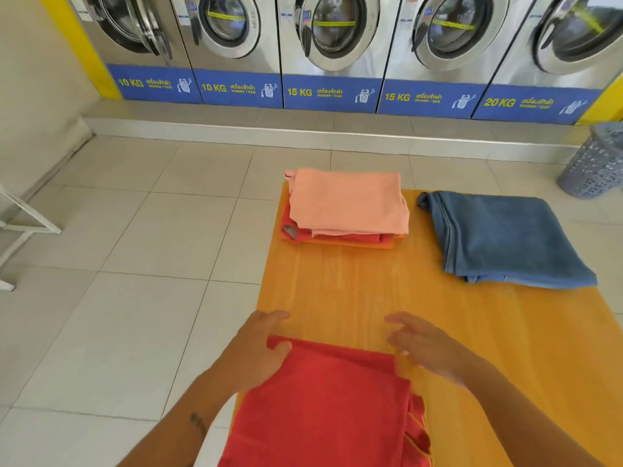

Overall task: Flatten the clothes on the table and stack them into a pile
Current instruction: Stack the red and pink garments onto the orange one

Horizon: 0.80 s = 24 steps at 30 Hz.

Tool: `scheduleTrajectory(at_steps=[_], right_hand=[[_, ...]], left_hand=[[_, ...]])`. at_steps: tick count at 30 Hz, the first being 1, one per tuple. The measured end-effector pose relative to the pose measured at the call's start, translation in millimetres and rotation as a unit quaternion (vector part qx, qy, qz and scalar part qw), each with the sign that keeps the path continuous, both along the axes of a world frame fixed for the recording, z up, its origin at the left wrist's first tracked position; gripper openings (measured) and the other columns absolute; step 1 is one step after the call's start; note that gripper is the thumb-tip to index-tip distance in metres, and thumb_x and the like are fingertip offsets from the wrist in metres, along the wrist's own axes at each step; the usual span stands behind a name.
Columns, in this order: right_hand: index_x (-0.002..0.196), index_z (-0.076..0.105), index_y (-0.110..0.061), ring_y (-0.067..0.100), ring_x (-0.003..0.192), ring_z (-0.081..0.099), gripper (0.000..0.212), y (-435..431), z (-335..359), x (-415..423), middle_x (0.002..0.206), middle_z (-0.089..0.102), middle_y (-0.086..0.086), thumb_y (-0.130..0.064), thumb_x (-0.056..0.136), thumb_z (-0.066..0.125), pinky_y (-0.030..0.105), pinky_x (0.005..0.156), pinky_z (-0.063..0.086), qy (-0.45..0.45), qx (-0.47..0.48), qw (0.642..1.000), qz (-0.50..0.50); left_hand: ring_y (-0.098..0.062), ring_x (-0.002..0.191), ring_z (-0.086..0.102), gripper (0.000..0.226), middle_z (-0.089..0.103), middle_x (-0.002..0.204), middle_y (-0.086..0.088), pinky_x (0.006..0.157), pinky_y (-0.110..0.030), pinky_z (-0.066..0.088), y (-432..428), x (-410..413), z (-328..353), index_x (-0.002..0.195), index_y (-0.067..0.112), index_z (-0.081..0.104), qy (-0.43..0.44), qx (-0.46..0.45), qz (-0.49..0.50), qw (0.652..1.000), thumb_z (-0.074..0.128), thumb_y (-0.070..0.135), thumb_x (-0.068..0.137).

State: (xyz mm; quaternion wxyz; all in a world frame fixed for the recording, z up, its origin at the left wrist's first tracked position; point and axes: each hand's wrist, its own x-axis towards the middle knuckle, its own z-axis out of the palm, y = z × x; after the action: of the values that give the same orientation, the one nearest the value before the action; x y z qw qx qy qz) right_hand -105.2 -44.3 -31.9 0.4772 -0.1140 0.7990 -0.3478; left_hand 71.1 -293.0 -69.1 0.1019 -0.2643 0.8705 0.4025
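A folded red garment (323,409) lies flat at the near left of the orange wooden table (354,284). My left hand (259,348) holds its far left corner, thumb on top of the cloth. My right hand (428,345) hovers just past the garment's far right corner, fingers spread and blurred, holding nothing. At the table's far left sits a pile (344,207) with a peach cloth on top of red and orange pieces. A blue towel (502,237) lies folded at the far right.
A row of front-loading washing machines (330,45) lines the back wall on a raised step. A grey perforated laundry basket (596,163) stands on the tiled floor at right. A white metal frame (23,227) is at the left edge.
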Motion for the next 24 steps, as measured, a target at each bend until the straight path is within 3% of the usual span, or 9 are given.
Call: scheduleTrajectory(at_steps=[4,7,10,14,17,19,21,24], right_hand=[[0.13,0.052,-0.032,0.012,0.107,0.061,0.045,16.6,-10.8,51.9,0.122,0.06,-0.006,-0.045,0.089,0.065,0.033,0.095,0.05,0.03,0.022,0.999,0.0],[0.136,0.042,-0.035,0.015,0.108,0.06,0.066,14.7,-17.2,78.7,0.124,0.057,-0.006,-0.044,0.078,0.073,0.032,0.091,0.051,0.081,0.04,0.996,0.008],[0.137,0.037,-0.033,0.018,0.096,0.062,0.068,9.4,-22.1,96.9,0.117,0.06,-0.001,-0.026,0.079,0.071,0.031,0.081,0.051,0.152,0.061,0.986,0.017],[0.134,0.04,-0.033,0.02,0.083,0.065,0.066,6.0,-10.3,77.3,0.099,0.064,0.005,-0.016,0.078,0.071,0.037,0.074,0.056,0.185,0.055,0.981,-0.02],[0.138,0.039,-0.031,0.02,0.084,0.062,0.067,7.8,10.9,35.0,0.109,0.061,0.006,-0.018,0.081,0.071,0.04,0.077,0.054,0.274,0.047,0.958,-0.076],[0.145,0.034,-0.029,0.021,0.089,0.062,0.073,12.3,20.0,11.9,0.121,0.058,0.009,-0.021,0.083,0.072,0.04,0.077,0.054,0.302,0.052,0.947,-0.091],[0.151,0.027,-0.028,0.027,0.103,0.058,0.08,19.3,18.5,-0.1,0.141,0.044,0.014,-0.028,0.084,0.072,0.033,0.076,0.048,0.301,0.088,0.946,-0.075],[0.153,0.023,-0.029,0.026,0.094,0.052,0.079,27.7,3.5,4.3,0.144,0.036,0.017,-0.032,0.088,0.067,0.026,0.061,0.048,0.256,0.114,0.957,-0.074]], left_hand=[[-0.02,0.13,0.037,0.06,0.033,0.141,0.005,0.109,-0.039,0.039,18.2,22.8,-2.8,0.146,0.038,0.037,-0.013,-0.033,-0.022,0.999,0.056,0.039,0.089],[-0.023,0.111,0.052,0.067,0.032,0.135,-0.001,0.092,-0.036,0.049,23.3,25.6,-1.1,0.148,0.038,0.03,-0.037,-0.041,0.027,0.998,0.055,0.037,0.086],[-0.016,0.097,0.058,0.07,0.04,0.132,0.001,0.084,-0.026,0.049,29.6,30.8,3.8,0.15,0.039,0.028,-0.043,0.05,0.045,0.997,0.056,0.028,0.087],[-0.012,0.121,0.052,0.062,0.047,0.142,0.009,0.103,-0.028,0.043,41.6,26.5,14.4,0.148,0.041,0.036,0.089,0.117,0.08,0.986,0.059,0.021,0.093],[-0.01,0.113,0.054,0.058,0.05,0.133,0.012,0.096,-0.028,0.046,42.6,5.8,23.4,0.148,0.04,0.033,0.16,0.119,0.14,0.97,0.054,0.022,0.097],[-0.013,0.102,0.059,0.061,0.05,0.125,0.01,0.084,-0.028,0.048,39.2,-4.4,20.6,0.151,0.037,0.028,0.136,0.09,0.123,0.979,0.051,0.022,0.097],[-0.02,0.1,0.063,0.066,0.054,0.125,0.002,0.086,-0.036,0.053,35.4,-8.2,12.9,0.15,0.043,0.024,0.074,0.071,0.08,0.992,0.051,0.029,0.091],[-0.011,0.09,0.061,0.068,0.047,0.139,-0.005,0.079,-0.031,0.056,37.9,-10.9,7.2,0.151,0.045,0.023,0.028,0.074,0.048,0.996,0.052,0.033,0.091]])
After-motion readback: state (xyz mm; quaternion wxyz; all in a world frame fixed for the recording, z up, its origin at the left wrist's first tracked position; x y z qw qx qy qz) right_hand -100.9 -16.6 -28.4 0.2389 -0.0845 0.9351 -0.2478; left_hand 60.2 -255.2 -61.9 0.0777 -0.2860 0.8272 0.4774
